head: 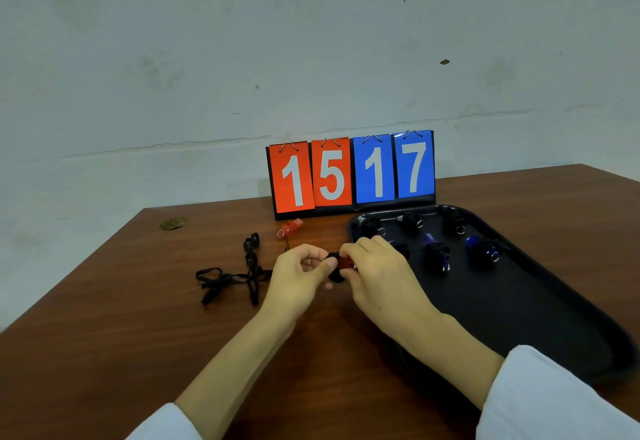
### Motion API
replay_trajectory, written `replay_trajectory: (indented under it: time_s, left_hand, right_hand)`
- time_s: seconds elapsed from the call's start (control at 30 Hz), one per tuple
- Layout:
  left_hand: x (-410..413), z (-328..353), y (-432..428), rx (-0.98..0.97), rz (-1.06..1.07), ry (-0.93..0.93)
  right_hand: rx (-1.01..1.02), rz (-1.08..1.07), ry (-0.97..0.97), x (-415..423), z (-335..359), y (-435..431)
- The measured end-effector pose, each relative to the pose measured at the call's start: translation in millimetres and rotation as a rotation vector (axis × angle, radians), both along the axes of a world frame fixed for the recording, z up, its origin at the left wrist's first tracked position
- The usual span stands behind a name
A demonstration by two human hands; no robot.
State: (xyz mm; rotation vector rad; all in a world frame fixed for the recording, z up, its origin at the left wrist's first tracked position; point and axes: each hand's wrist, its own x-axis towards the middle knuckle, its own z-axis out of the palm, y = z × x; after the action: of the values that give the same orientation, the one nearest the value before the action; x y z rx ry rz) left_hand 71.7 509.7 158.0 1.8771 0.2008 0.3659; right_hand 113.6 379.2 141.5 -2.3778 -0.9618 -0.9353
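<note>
Red whistle [345,262] pinched between both hands' fingertips, black cord [335,268] wrapped around.

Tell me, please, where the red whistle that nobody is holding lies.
In the head view, the loose red whistle lies on the table just before the scoreboard, left of the black tray and beyond the left hand.

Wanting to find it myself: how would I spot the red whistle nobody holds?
Start at the flip scoreboard showing 15 17. Just before its red cards a red whistle lies on the wooden table. Unlike the others, it is outside the black tray and in no hand.
</note>
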Motion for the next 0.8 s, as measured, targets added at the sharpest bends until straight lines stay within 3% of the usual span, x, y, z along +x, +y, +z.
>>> replay_trajectory:
  time_s: [0.13,0.33,0.5,0.63,0.8]
  left_hand:
    - [-3.6,0.5,-0.9,0.357,0.074,-0.163]
    - [-0.1,-9.8,9.8,0.822,-0.017,-0.505]
    - [8.6,-10.4,14.3,0.884,-0.057,-0.426]
    - [13.9,-4.1,14.7,0.848,-0.084,-0.37]
    - [2.3,-0.4,17.9,0.991,-0.06,-0.597]
  right_hand:
    - [-0.012,0.005,0.028,0.4,0.9,-2.5]
    - [0.03,0.028,0.102,-3.1,5.6,-5.5]
    - [0.057,0.027,0.12,-3.3,10.0,-6.8]
    - [-0.084,0.102,0.075,-8.9,16.3,-9.3]
    - [-0.245,0.207,0.062,-10.4,23.6,-14.4]
